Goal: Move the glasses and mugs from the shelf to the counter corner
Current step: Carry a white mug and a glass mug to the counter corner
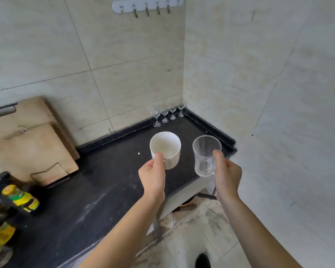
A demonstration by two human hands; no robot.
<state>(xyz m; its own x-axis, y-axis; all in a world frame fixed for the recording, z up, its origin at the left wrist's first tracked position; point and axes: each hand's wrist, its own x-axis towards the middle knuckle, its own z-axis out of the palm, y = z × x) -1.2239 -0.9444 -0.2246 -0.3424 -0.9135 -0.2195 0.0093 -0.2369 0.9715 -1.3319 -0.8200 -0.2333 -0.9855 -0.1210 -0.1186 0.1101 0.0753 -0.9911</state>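
Note:
My left hand [152, 176] grips a white ceramic mug [167, 147] by its near side, thumb on the rim, above the black counter [97, 190]. My right hand [227, 175] holds a clear glass mug [205, 155] by its handle, thumb on the rim, over the counter's right end. Both mugs are upright and tilted slightly toward me. Several small stemmed wine glasses [167, 114] stand in a row in the far counter corner against the tiled wall.
Wooden cutting boards [31, 144] lean in a rack at the left. Sauce bottles [20, 198] stand at the near left edge. A hook rail [147, 5] hangs on the wall above. Right of the counter's end is tiled floor [197, 238].

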